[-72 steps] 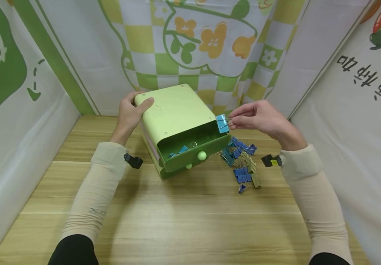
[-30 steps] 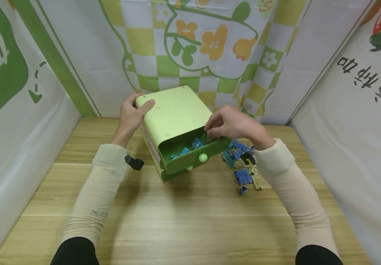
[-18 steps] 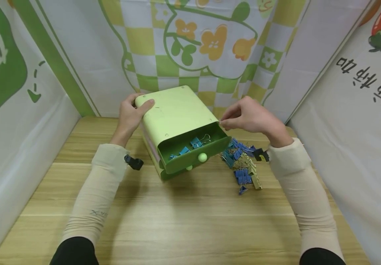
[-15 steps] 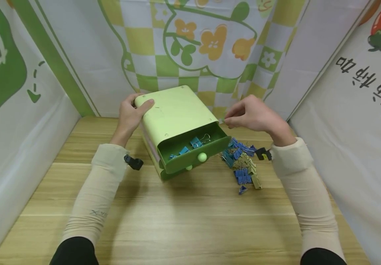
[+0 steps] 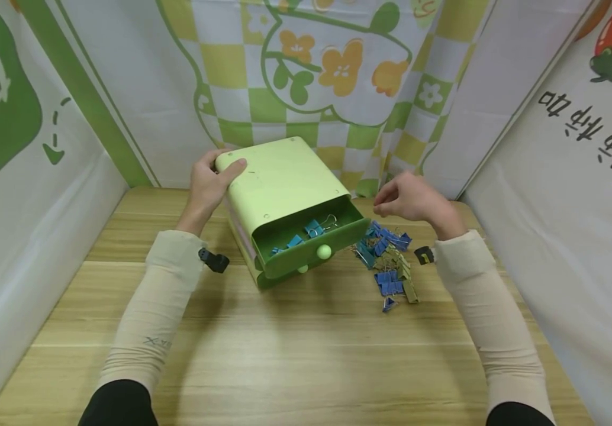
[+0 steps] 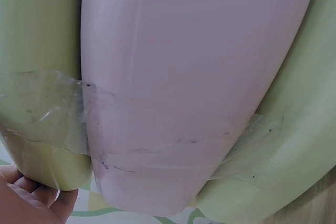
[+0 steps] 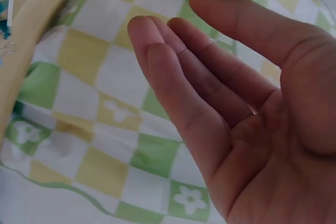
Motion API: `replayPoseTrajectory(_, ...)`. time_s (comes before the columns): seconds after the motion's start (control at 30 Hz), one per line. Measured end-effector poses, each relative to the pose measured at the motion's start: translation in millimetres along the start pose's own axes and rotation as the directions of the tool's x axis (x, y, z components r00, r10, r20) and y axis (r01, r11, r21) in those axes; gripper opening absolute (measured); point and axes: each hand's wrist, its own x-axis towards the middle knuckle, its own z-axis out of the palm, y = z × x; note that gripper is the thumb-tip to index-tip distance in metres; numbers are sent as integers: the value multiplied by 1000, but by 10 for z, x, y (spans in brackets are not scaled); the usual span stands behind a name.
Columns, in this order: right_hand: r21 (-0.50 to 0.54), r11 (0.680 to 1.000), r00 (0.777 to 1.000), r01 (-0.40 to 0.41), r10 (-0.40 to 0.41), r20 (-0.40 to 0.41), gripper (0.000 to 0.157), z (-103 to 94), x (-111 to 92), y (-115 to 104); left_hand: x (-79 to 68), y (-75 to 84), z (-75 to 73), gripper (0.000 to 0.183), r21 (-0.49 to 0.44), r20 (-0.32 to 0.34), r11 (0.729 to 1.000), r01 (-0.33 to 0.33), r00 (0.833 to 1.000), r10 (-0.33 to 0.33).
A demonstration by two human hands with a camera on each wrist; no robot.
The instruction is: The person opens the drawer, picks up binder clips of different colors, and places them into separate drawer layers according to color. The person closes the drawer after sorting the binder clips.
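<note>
A light green desktop drawer box [image 5: 284, 177] stands turned at an angle on the table, its dark green upper drawer [image 5: 292, 260] pulled out. Several blue binder clips [image 5: 313, 228] lie inside that drawer. My left hand [image 5: 207, 186] grips the box's back left corner, thumb on top; in the left wrist view its fingers [image 6: 39, 198] curl at the edge. To the right of the drawer, my right hand [image 5: 415, 198] hovers over the far side of a heap of binder clips [image 5: 388, 239], coloured blue, teal and gold. In the right wrist view, the right hand [image 7: 236, 93] holds nothing, thumb apart from fingers.
A lower drawer with its own small knob [image 5: 303, 269] sits beneath the upper one. Clear tape [image 6: 52, 111] crosses the box's pink middle section [image 6: 173, 77]. A checkered cloth [image 5: 274, 106] hangs behind, and white printed panels flank the wooden table [image 5: 306, 367].
My right hand lowered a blue binder clip into the upper drawer and let go of it. It then drew back rightward and dropped slightly toward the heap. My left hand kept its grip.
</note>
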Motion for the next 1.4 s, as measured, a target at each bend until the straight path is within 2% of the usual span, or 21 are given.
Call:
replayPoseTrajectory(0.17, -51, 998, 999, 24, -23, 28, 21, 205, 106, 87, -12, 21, -9, 60, 3, 1, 1000, 2, 1000, -2)
replayPoseTrajectory(0.3, -97, 993, 996, 74, -68, 58, 13, 366, 194, 120, -17, 31, -15, 60, 1, 2, 1000, 3, 1000, -3)
replayPoseTrajectory(0.4, -133, 988, 994, 84, -74, 75, 6, 467, 248, 130, -15, 34, -14, 60, 2, 4, 1000, 1, 1000, -1)
replayPoseTrajectory(0.47, -154, 986, 995, 70, -58, 82, 9, 527, 272, 143, -14, 33, -13, 60, 2, 5, 1000, 2, 1000, -2)
replayPoseTrajectory(0.57, -183, 982, 996, 36, -20, 88, 21, 600, 297, 167, -15, 34, -15, 60, 1, 7, 1000, 7, 1000, -7)
replayPoseTrajectory(0.9, -186, 982, 998, -14, 26, 65, 42, 783, 374, 256, -14, 23, -8, 60, 0, 6, 1000, 4, 1000, -4)
replayPoseTrajectory(1.1, -206, 978, 995, -17, 37, 92, 43, 870, 440, 277, -18, 10, -3, 60, 2, 3, 1000, 0, 1000, 0)
replayPoseTrajectory(1.23, -240, 970, 994, -34, 57, 93, 33, 897, 461, 264, -17, 6, -3, 60, 1, 5, 1000, -2, 1000, 2)
replayPoseTrajectory(1.3, -241, 969, 988, -56, 88, 126, 27, 899, 455, 242, -18, 7, -4, 60, 1, 7, 1000, -1, 1000, 1)
replayPoseTrajectory(1.4, -209, 970, 966, -121, 163, 201, 21, 902, 437, 203, -20, 11, -4, 61, 0, 10, 1000, 0, 1000, 0)
